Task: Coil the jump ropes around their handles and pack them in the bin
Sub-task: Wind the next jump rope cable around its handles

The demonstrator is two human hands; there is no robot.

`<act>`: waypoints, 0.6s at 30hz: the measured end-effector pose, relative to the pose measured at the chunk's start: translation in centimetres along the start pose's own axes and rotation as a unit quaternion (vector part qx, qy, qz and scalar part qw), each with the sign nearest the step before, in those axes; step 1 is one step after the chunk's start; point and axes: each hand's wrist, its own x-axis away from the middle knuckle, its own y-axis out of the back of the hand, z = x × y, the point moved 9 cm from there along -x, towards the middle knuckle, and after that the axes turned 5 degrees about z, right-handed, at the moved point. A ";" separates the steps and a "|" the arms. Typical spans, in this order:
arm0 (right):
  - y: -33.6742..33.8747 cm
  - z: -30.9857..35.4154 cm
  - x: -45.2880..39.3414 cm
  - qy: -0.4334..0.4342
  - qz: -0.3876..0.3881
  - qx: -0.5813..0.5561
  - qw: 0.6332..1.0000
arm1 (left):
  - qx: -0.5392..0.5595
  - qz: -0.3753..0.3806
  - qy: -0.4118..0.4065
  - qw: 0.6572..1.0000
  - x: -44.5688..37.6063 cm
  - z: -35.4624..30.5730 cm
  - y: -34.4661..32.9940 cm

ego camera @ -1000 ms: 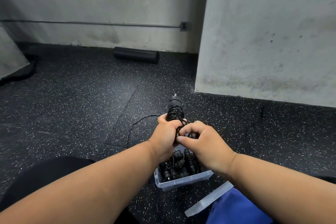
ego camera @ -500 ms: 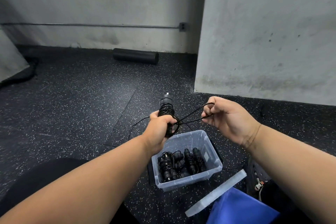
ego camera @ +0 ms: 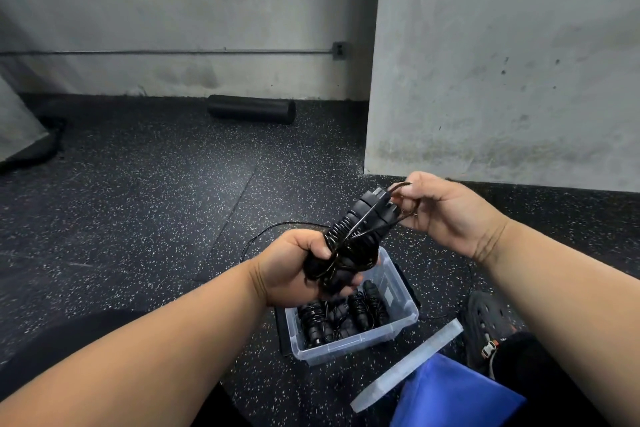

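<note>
Here left hand (ego camera: pixel 294 267) grips handles (ego camera: pixel 360 229) (above bin (ego camera: pixel 398 329)); right hand (ego camera: pixel 446 215) pinches rope loop (ego camera: pixel 403 199).

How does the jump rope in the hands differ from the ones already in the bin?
The held jump rope is up in the air, gripped by the left hand, while the packed jump ropes lie in the clear bin. The held one has a loose loop pinched by the right hand; the packed ones look fully wound. All are black.
</note>
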 end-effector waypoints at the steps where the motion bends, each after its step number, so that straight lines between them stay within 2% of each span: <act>1: -0.6 -0.3 0.0 -0.002 0.024 -0.006 1.000 | -0.001 0.015 0.001 1.000 0.1 0.0 -0.2; 5: -2.7 -1.9 0.3 -0.033 0.083 -0.068 0.994 | -0.026 0.042 -0.007 0.999 0.3 -0.3 -0.9; 8: -3.1 -2.3 0.2 -0.041 0.057 -0.100 0.992 | 0.001 0.031 -0.022 0.999 0.4 -0.6 -0.6; 12: -2.5 -2.5 0.5 -0.049 -0.018 -0.080 0.995 | -0.007 0.009 -0.066 0.998 0.6 -1.4 -0.6; 13: -2.2 -2.7 0.5 -0.051 -0.039 -0.065 0.996 | -0.011 -0.019 -0.099 0.995 0.6 -2.1 -0.2; 15: -2.0 -3.2 0.7 -0.055 -0.066 -0.033 0.996 | -0.049 -0.127 -0.171 0.976 1.2 -3.5 1.5; 16: -2.1 -3.5 0.7 -0.058 -0.078 -0.016 0.995 | -0.107 -0.182 -0.191 0.959 1.7 -4.0 2.1; 18: -2.1 -4.0 0.8 -0.065 -0.107 0.018 0.992 | -0.253 -0.243 -0.194 0.916 2.4 -4.7 2.0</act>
